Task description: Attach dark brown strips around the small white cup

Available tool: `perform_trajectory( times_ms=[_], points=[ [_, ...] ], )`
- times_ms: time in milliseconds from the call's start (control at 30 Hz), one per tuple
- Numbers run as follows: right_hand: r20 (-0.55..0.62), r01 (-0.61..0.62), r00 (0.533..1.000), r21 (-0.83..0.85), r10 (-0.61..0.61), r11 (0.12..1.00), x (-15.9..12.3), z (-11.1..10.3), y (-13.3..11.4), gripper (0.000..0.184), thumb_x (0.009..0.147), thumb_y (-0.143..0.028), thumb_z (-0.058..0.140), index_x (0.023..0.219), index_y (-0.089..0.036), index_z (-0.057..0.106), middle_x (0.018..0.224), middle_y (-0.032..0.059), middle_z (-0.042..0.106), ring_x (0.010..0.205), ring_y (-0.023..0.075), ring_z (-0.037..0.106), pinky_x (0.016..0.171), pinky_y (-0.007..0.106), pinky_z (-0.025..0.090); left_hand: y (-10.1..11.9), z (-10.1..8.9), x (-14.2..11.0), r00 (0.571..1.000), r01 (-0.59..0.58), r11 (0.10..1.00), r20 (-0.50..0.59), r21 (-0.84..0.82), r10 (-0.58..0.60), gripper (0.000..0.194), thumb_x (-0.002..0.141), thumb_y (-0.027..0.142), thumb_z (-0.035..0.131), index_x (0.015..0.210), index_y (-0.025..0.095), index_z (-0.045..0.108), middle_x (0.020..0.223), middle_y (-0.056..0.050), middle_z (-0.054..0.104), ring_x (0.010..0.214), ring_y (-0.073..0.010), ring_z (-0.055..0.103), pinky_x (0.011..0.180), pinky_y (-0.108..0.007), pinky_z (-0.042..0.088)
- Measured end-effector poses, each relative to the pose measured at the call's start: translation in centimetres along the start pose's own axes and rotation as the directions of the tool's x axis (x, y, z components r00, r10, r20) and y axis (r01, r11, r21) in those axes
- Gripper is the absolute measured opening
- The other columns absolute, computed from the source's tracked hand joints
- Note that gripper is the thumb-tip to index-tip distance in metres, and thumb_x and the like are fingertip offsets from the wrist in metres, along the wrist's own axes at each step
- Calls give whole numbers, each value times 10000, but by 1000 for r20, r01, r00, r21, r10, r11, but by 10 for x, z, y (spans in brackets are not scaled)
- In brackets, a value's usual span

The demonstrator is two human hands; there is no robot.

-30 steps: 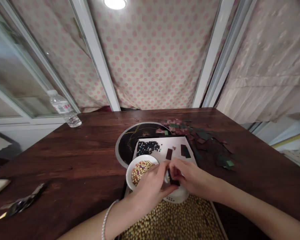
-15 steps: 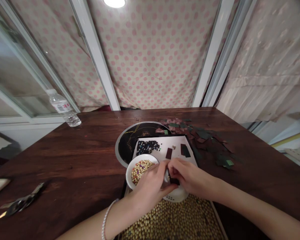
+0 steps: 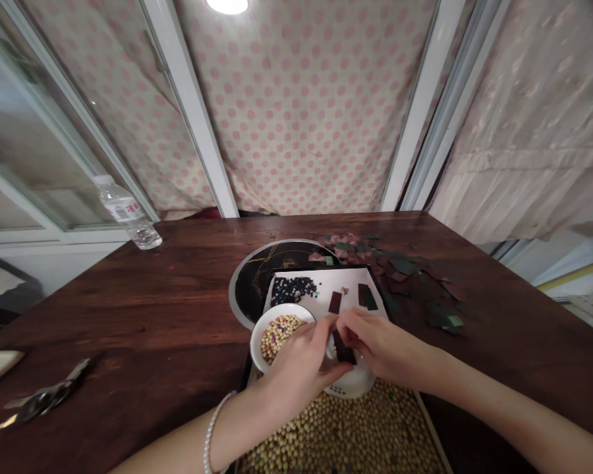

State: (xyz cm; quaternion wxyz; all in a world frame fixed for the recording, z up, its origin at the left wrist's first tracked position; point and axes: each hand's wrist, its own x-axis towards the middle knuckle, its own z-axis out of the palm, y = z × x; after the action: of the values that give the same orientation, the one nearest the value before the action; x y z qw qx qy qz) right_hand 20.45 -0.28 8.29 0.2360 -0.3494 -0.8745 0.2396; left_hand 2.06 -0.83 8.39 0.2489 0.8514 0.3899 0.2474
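Observation:
My left hand (image 3: 299, 355) and my right hand (image 3: 383, 339) meet over a white bowl (image 3: 358, 385). Between them is a small dark brown rectangular piece (image 3: 344, 349). The left thumb reaches its lower end, and the fingers of both hands are closed at its upper end. Exactly how the fingertips grip is hidden. Partly behind my left hand, another white bowl (image 3: 255, 352) holds cream beads with some coloured ones. Below both bowls, a layer of yellowish-brown beads (image 3: 340, 438) fills the near part of a dark-edged tray (image 3: 321, 268).
Black beads (image 3: 292, 289) and dark rectangles (image 3: 367, 297) lie on the tray's white far part. Behind it is a round black plate (image 3: 250, 280). Dark scraps (image 3: 410, 270) spread right. A water bottle (image 3: 131, 214) stands far left, keys (image 3: 44, 398) near left.
More of the dark brown piece shows between my hands. My right hand's fingers have shifted slightly up and away from its lower part. My left hand stays nearly in place.

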Motion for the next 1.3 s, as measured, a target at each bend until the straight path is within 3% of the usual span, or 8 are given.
perform_trajectory(
  times_ms=[433, 700, 1300],
  points=[
    [-6, 18, 1000, -53, -18, 998, -1, 1, 4, 217, 725, 1, 357, 777, -208, 334, 771, 24, 484, 704, 153, 435, 613, 279, 363, 0, 1, -1, 1000, 24, 1000, 7, -6, -24, 468, 724, 238, 637, 1149, 133, 472, 1048, -150, 629, 960, -319, 592, 784, -453, 486],
    [-96, 49, 993, -148, -63, 988, 1, 8, 8, 191, 776, -17, 347, 795, -206, 354, 789, 35, 493, 737, 172, 438, 628, 289, 372, -3, 3, -1, 1000, 24, 999, -1, 35, -24, 496, 706, 225, 674, 1143, 144, 455, 1048, -144, 626, 954, -324, 592, 783, -462, 486],
    [-140, -88, 986, 24, 91, 996, 2, 7, -1, 166, 735, -58, 402, 757, -210, 340, 726, 12, 494, 654, 143, 455, 591, 274, 369, -2, 2, -2, 999, 37, 999, 22, 34, -38, 511, 706, 233, 695, 1152, 138, 464, 1048, -129, 622, 956, -303, 584, 803, -458, 484]
  ],
)
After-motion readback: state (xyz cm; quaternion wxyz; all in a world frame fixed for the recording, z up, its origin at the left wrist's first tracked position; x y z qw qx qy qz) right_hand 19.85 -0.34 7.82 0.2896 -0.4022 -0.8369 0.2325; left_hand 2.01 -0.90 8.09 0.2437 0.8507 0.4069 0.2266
